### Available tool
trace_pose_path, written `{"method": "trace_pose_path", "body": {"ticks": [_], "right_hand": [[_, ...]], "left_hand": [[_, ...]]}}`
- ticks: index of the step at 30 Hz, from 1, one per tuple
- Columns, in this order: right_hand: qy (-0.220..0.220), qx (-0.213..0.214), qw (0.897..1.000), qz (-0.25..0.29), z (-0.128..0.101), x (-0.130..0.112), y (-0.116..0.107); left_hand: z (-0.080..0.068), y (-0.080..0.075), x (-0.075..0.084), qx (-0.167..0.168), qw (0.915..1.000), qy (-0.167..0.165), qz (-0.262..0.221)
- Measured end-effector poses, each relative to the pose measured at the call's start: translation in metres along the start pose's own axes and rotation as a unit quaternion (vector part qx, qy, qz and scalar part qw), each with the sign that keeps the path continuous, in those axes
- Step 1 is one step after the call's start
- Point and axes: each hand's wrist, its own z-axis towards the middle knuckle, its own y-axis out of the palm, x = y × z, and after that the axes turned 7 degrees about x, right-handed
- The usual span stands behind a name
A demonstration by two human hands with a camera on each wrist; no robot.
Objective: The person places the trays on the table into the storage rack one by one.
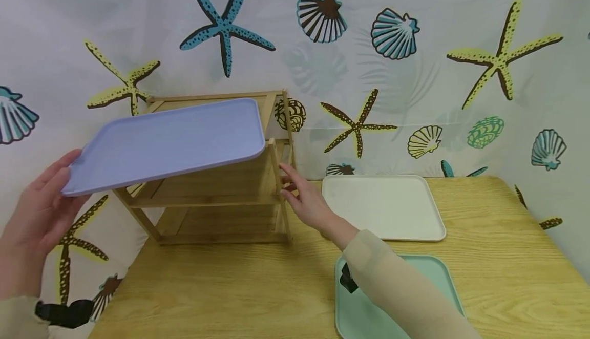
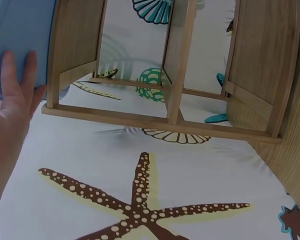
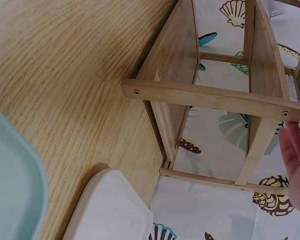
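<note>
Hands: left [image 1: 39,211] grips blue tray [image 1: 170,142] (tilted), right [image 1: 306,200] steadies rack [image 1: 221,195].

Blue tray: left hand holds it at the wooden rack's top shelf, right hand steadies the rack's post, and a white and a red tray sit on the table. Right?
Not quite. The head view shows no red tray: beside the white tray lies a mint green tray. The rest holds: left hand holds the blue tray at the wooden rack, right hand at its post.

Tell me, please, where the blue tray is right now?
In the head view the blue tray sits tilted at the left, over the wooden rack, with the left hand holding its near-left corner.
</note>
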Motion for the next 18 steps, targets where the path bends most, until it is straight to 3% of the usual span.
{"method": "trace_pose_path", "body": {"ticks": [3, 9, 14, 18], "right_hand": [[-0.002, 0.001, 1.000, 0.000, -0.001, 0.000, 0.001], [-0.003, 0.001, 1.000, -0.003, 0.000, 0.000, -0.001], [-0.004, 0.002, 1.000, 0.001, -0.001, -0.001, 0.000], [-0.003, 0.003, 1.000, 0.006, -0.002, -0.001, 0.001]], "left_hand": [[-0.006, -0.004, -0.003, -0.036, 0.9977, 0.027, 0.051], [-0.008, -0.003, -0.006, -0.026, 0.9872, 0.060, 0.146], [-0.007, 0.003, -0.009, 0.033, 0.9792, 0.088, 0.179], [-0.005, 0.010, -0.012, 0.100, 0.9647, 0.126, 0.209]]}}
